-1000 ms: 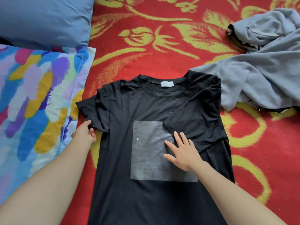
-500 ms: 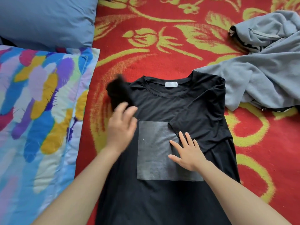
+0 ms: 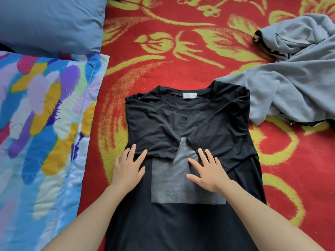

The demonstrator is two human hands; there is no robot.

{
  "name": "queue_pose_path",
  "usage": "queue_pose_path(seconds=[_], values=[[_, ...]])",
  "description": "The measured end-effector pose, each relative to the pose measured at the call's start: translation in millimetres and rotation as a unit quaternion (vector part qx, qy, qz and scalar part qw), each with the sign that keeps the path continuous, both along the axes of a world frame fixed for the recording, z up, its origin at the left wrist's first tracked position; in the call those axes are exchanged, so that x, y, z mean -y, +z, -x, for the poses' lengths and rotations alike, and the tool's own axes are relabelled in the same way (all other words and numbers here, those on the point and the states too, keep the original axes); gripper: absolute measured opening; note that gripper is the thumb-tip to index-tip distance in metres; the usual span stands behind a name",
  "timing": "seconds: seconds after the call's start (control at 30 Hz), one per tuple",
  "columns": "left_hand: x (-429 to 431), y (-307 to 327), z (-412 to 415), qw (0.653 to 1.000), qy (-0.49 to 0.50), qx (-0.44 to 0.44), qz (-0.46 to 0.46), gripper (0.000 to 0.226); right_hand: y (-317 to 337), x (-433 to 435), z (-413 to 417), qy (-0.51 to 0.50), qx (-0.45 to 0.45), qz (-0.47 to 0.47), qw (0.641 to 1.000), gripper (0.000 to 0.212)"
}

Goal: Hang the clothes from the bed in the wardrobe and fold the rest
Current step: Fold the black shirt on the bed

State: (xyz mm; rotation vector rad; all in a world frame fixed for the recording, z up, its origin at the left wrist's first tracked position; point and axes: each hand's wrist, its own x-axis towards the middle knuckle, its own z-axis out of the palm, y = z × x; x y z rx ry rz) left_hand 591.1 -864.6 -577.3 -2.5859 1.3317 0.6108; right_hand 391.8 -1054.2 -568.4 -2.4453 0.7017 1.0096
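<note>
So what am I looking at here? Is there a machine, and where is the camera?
No machine: a person works with bare hands, filmed by one camera worn on their head, looking down. The left hand and right hand lie flat, fingers straight, pressing a black T-shirt spread on a red and yellow blanket. Its sleeves are folded in over the chest, partly covering a grey square print. Nothing is gripped. A crumpled grey garment lies to the right; a blue pillow and a multicoloured pillow lie to the left.
</note>
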Motion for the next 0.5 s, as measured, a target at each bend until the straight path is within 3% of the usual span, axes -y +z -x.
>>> queue_pose_path(seconds=[0.1,0.27,0.37,0.5], values=[[10,12,-16,0.998,0.036,-0.005,0.054,0.053,16,15,-9,-0.021,0.066,0.016,0.997,0.055],[61,23,-75,0.977,0.178,-0.044,0.107,0.052,45,91,-24,-0.106,0.204,0.179,0.957,0.037],[87,27,-106,0.964,0.227,-0.071,0.123,0.053,59,148,-31,-0.213,0.207,0.212,0.931,0.038],[105,28,-133,0.973,0.201,-0.059,0.094,0.056,65,202,-38,-0.254,0.171,0.211,0.928,0.048]])
